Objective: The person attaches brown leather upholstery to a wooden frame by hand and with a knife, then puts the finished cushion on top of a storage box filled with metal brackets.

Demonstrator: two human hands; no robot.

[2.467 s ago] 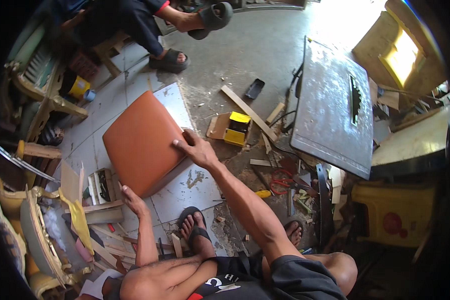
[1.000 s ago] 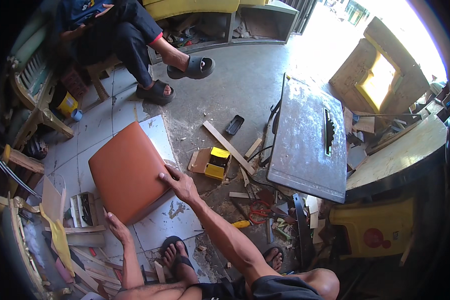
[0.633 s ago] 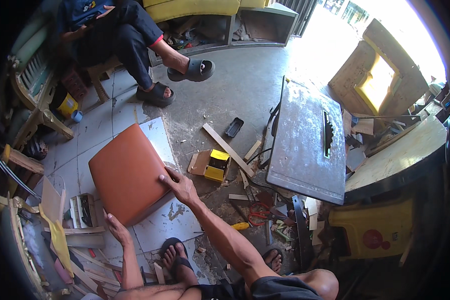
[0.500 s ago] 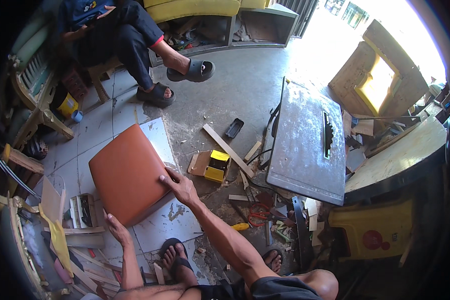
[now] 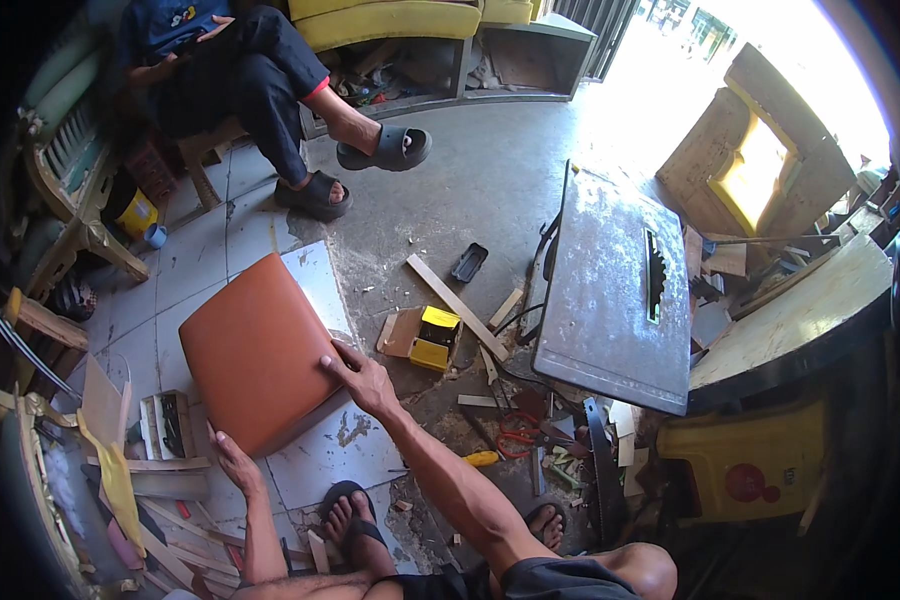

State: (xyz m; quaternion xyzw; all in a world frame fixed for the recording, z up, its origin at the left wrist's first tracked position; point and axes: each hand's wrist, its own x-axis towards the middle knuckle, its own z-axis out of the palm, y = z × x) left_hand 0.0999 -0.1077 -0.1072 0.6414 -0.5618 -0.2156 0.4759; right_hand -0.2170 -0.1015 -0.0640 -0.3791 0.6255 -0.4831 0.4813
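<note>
Boxy orange-brown leather-like cushion (image 5: 253, 348) lies left of centre; right hand (image 5: 366, 384), fingers clamped on its right edge; left hand (image 5: 237, 461) touches lower left, grip unclear.

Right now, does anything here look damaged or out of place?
Yes: a ragged dark patch mars the otherwise pale floor tile near the orange padded block, and loose wood strips lie strewn untidily by the yellow box.

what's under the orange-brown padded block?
Around the padded block, pale floor tiles show, with a dark, worn patch beyond its lower right. Its underside and the floor directly beneath are covered; can't tell if anything lies there.
</note>
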